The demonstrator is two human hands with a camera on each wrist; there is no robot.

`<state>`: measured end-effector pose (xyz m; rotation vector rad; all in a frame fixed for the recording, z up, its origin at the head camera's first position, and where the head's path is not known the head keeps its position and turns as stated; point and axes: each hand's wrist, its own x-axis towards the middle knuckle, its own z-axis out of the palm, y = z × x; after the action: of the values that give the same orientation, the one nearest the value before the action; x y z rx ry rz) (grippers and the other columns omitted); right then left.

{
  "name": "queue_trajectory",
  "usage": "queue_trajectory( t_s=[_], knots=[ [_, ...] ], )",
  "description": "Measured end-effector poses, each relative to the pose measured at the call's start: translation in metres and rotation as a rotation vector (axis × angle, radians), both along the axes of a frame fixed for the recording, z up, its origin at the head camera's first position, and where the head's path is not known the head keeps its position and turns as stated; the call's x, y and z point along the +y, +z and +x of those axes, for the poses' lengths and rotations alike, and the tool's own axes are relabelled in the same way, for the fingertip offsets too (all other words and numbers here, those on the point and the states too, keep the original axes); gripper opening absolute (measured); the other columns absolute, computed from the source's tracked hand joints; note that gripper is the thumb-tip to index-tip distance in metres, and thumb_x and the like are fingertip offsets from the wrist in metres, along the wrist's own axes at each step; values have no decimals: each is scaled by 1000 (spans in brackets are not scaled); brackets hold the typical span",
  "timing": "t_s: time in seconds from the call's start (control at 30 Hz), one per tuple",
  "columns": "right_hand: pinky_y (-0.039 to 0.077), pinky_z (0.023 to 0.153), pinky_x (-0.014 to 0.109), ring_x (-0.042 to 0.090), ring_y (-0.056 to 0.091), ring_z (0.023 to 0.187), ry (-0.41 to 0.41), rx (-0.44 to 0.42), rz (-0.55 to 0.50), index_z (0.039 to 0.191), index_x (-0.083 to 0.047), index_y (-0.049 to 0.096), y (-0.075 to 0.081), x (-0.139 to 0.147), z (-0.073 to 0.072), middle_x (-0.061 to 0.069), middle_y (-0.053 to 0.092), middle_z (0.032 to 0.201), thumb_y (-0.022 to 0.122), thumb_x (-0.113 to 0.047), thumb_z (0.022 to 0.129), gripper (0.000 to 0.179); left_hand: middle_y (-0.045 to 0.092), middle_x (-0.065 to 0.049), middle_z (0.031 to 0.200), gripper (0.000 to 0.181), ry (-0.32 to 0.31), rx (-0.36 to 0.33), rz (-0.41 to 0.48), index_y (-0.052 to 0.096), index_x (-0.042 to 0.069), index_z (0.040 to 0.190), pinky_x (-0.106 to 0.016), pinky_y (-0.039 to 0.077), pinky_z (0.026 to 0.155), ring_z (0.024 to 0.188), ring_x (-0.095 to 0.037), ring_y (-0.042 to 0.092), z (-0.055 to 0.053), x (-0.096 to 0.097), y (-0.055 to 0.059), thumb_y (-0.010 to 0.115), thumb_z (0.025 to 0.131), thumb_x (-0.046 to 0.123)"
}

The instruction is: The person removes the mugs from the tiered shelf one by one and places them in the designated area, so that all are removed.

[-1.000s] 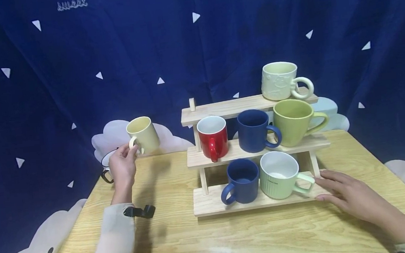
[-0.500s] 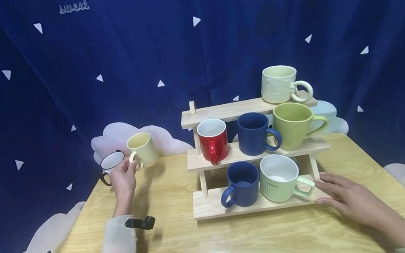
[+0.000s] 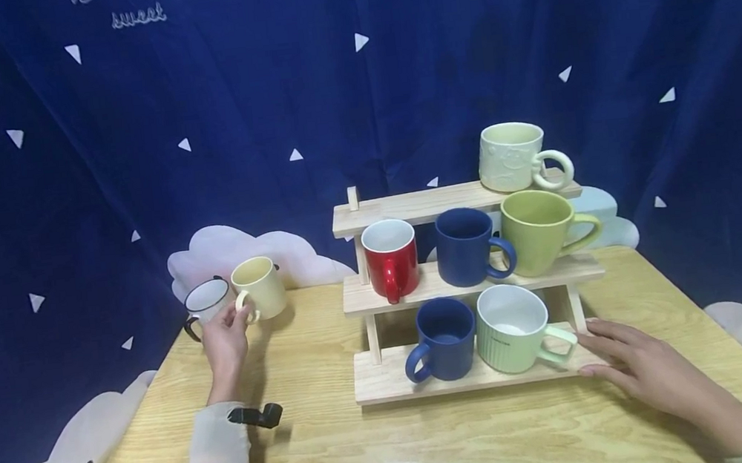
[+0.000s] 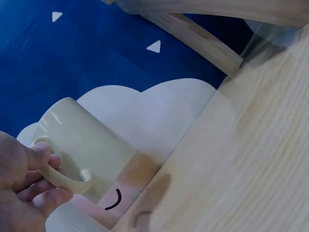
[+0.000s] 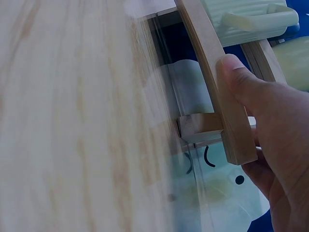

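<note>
At the table's back left, my left hand (image 3: pixel 226 342) pinches the handle of a pale yellow mug (image 3: pixel 264 290). The left wrist view shows thumb and fingers (image 4: pixel 46 186) around that handle, the mug (image 4: pixel 87 140) close over the tabletop. Beside it stands a white mug (image 3: pixel 206 298) with a dark rim and dark handle, partly behind the hand. My right hand (image 3: pixel 652 365) holds the right end of the three-tier wooden shelf's lowest board (image 3: pixel 385 375). In the right wrist view, the thumb (image 5: pixel 236 72) presses one side of the board (image 5: pixel 217 77) and fingers curl beneath.
On the lowest tier sit a blue mug (image 3: pixel 448 347) and a ribbed pale green mug (image 3: pixel 512 337). The middle tier bears a red mug (image 3: pixel 400 258), another blue mug (image 3: pixel 463 249) and a yellow-green mug (image 3: pixel 536 238). An embossed cream mug (image 3: pixel 508 159) tops the shelf. A blue curtain (image 3: pixel 263 85) hangs behind.
The left hand has lowered the pale yellow mug toward the tabletop, next to the dark-rimmed white mug. My right hand keeps its hold on the shelf.
</note>
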<state>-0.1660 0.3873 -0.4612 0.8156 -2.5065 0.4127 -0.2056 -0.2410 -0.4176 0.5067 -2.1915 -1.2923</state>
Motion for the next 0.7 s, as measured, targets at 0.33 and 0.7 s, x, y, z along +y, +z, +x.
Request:
queue_trajectory(
  t_s=[0.33,0.7],
  knots=[
    [35,106,28,37,57,112,2,-3,6,122,-14,69,-1,0,1,11,60,127,83,-36,75,54,66,-21,117,31,26,-16,-13,63,1,125,-42,51,88,105,-34,64,-3,-2,-12,62,98,16],
    [42,95,44,37,56,113,-5,-23,4,121,-13,70,3,-1,1,10,60,128,83,-36,75,53,68,-22,112,30,42,-29,-13,65,-1,122,-38,50,83,99,-32,64,-5,-4,-22,61,99,17]
  ],
)
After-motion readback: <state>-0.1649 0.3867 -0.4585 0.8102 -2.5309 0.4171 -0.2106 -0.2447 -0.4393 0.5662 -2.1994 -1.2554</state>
